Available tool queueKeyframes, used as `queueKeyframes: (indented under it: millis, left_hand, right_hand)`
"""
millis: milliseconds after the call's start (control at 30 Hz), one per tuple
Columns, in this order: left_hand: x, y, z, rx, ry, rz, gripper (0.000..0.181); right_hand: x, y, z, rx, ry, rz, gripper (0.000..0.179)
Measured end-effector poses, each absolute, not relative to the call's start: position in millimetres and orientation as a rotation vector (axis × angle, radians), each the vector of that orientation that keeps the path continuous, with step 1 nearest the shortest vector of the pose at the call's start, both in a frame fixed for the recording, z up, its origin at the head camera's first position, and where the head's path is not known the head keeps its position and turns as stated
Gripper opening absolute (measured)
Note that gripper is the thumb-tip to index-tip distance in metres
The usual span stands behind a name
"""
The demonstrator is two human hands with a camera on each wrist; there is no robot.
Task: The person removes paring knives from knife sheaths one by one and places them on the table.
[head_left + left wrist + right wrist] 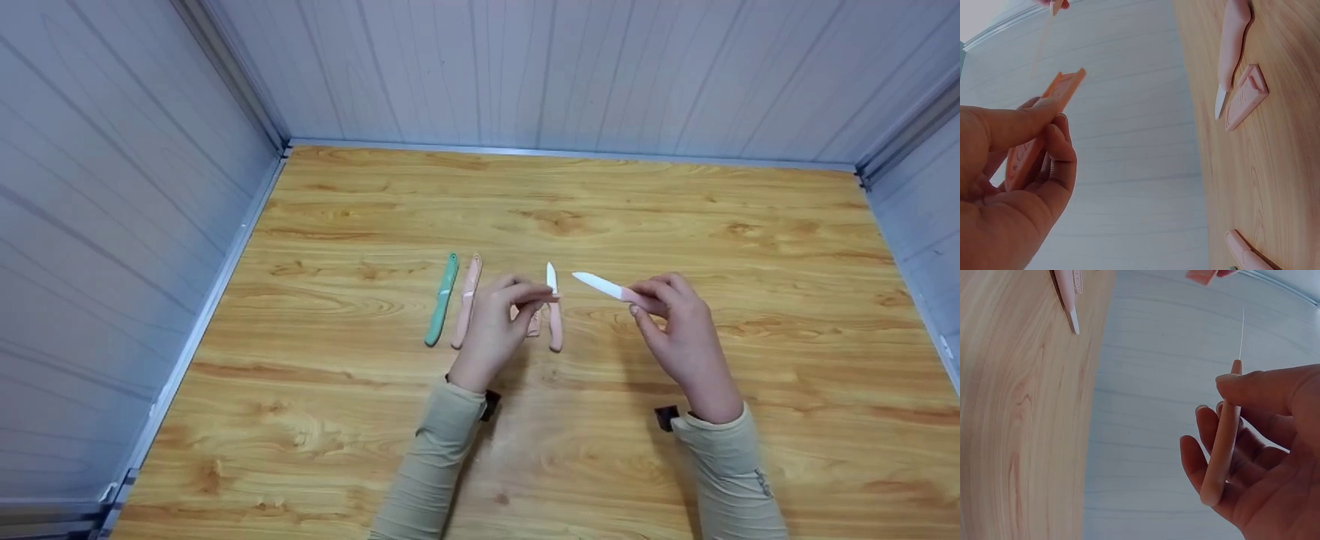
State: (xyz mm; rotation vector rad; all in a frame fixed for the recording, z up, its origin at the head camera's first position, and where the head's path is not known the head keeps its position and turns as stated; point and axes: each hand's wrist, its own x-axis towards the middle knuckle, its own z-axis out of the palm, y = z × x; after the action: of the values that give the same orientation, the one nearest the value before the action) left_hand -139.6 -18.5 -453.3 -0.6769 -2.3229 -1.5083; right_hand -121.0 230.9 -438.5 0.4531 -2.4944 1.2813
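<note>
My left hand [495, 322] pinches a pink knife sheath [1064, 90] between thumb and fingers, raised off the table, its end turned toward the right hand. My right hand [679, 330] holds a knife by its pink handle [1221, 455], the bare white blade [598, 284] pointing left toward the sheath. A gap separates blade tip and sheath. Below them on the table lies a second unsheathed pink knife [555, 326] with a white blade. Beside it is another pink sheath [1247, 98], partly hidden by the left hand in the head view.
Left of the left hand, a green sheathed knife [441, 300] and a pink sheathed knife [469, 296] lie side by side on the wood-grain table [337, 420]. Pale panel walls [570, 75] stand at the back and both sides.
</note>
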Motion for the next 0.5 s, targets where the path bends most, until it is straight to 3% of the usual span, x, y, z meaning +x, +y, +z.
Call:
queueKeyframes:
  millis: [500]
  left_hand:
    - [-140.8, -16.8, -455.1, -0.583, -2.387, -1.592, 0.007]
  right_hand:
    - [-121.3, 226.2, -443.2, 0.282, -2.584, 1.197, 0.021]
